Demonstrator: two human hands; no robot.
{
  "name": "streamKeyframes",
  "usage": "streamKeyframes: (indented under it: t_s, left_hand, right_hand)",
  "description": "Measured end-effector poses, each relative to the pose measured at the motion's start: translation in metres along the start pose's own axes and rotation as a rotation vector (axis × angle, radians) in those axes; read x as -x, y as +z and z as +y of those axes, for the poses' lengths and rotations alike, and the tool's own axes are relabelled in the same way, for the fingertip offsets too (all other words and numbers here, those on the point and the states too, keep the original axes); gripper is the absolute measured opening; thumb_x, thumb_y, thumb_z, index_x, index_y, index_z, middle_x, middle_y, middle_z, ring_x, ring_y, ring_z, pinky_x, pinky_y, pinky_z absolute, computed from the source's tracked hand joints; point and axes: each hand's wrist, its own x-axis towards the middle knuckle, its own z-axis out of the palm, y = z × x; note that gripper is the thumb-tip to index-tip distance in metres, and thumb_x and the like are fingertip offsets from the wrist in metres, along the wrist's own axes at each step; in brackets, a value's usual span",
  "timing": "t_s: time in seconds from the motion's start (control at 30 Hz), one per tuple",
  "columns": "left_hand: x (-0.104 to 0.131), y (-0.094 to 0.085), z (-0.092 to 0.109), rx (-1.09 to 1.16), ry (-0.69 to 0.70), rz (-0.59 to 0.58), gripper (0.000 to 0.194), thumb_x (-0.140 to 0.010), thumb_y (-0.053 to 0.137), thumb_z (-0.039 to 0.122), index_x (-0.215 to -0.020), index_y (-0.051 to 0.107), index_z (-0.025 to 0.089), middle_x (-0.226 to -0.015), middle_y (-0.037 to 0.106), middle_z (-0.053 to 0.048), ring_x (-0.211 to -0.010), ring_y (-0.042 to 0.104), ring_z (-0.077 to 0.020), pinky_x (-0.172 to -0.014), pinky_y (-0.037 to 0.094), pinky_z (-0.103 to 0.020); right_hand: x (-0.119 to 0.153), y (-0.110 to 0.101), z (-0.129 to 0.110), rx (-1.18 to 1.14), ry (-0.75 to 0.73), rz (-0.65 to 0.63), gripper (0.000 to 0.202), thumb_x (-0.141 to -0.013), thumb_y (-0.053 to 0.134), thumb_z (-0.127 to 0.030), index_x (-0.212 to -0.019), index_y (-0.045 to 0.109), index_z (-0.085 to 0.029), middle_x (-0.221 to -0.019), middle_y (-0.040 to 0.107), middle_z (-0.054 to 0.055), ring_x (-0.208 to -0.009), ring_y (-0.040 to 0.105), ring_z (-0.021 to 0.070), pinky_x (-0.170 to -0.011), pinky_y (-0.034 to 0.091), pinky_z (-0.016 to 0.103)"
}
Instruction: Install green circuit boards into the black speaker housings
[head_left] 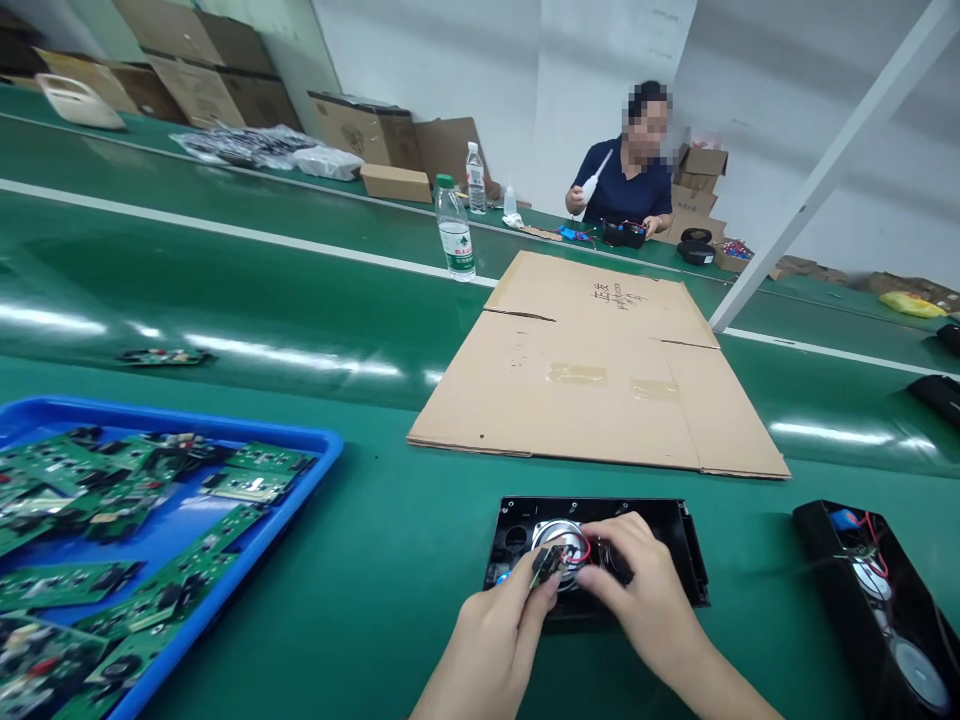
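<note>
A black speaker housing [675,540] lies on the green table in front of me, its inner side up. A round silver speaker [541,533] shows inside it, partly behind my hands. My left hand [502,615] is closed on a small circuit board [550,566], held tilted above the housing. My right hand [649,590] is at the red wires [585,548] beside the board, with thumb and forefinger bent around them. The exact contact at its fingertips is too small to make out.
A blue tray [330,445] of green circuit boards [112,480] stands at left. Another black housing [817,540] with speakers and wires lies at right. Flattened cardboard [600,400] and a water bottle [455,235] are beyond. A co-worker [630,185] sits across, holding a white bottle.
</note>
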Motion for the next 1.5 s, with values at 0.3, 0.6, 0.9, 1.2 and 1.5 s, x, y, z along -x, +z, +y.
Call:
streamKeyframes:
  t_s: [0.3,0.6,0.9,1.2,1.5]
  left_hand:
    - [-0.006,0.007,-0.006,-0.089,0.091,0.146,0.024,-0.084,0.045,0.035,-0.076,0.063,0.021,-0.059,0.068,0.000,-0.049,0.065,-0.0155,-0.048,0.054,-0.021]
    - [-0.004,0.010,-0.007,-0.130,0.101,0.211,0.029,-0.082,0.047,0.041,-0.066,0.059,0.020,-0.054,0.067,0.002,-0.045,0.064,-0.0147,-0.047,0.052,-0.020]
    - [-0.004,0.004,0.004,-0.010,0.031,0.107,0.021,-0.081,0.049,0.032,-0.068,0.061,0.020,-0.064,0.071,0.000,-0.056,0.068,-0.0171,-0.052,0.056,-0.021]
    - [-0.003,0.003,0.002,-0.123,0.092,0.064,0.020,-0.084,0.044,0.028,-0.073,0.058,0.019,-0.061,0.068,-0.002,-0.052,0.066,-0.0167,-0.050,0.053,-0.022]
    - [-0.002,0.006,0.000,-0.291,0.260,0.141,0.024,-0.086,0.038,0.025,-0.079,0.060,0.018,-0.062,0.069,-0.004,-0.052,0.065,-0.0172,-0.046,0.049,-0.022]
  right_hand:
    - [0.003,-0.013,0.006,-0.255,-0.170,-0.045,0.017,-0.085,0.050,-0.021,-0.085,0.068,-0.021,-0.080,0.066,0.003,-0.077,0.058,0.0155,-0.069,0.047,0.029]
    - [0.013,0.014,0.004,0.117,-0.432,0.220,0.016,-0.086,0.046,-0.011,-0.079,0.060,-0.014,-0.065,0.060,0.002,-0.056,0.046,0.0118,-0.054,0.039,0.026]
    - [0.008,0.008,-0.002,0.208,-0.479,0.136,0.021,-0.089,0.038,-0.013,-0.076,0.055,-0.015,-0.066,0.055,0.003,-0.060,0.042,0.0128,-0.053,0.037,0.025]
    - [0.012,0.017,0.000,0.370,-0.582,0.248,0.021,-0.088,0.040,-0.010,-0.077,0.057,-0.014,-0.060,0.056,0.002,-0.054,0.043,0.0123,-0.050,0.035,0.026]
    - [0.014,0.023,0.006,0.365,-0.591,0.307,0.018,-0.088,0.042,-0.012,-0.079,0.057,-0.015,-0.060,0.058,0.002,-0.052,0.047,0.0127,-0.048,0.036,0.027]
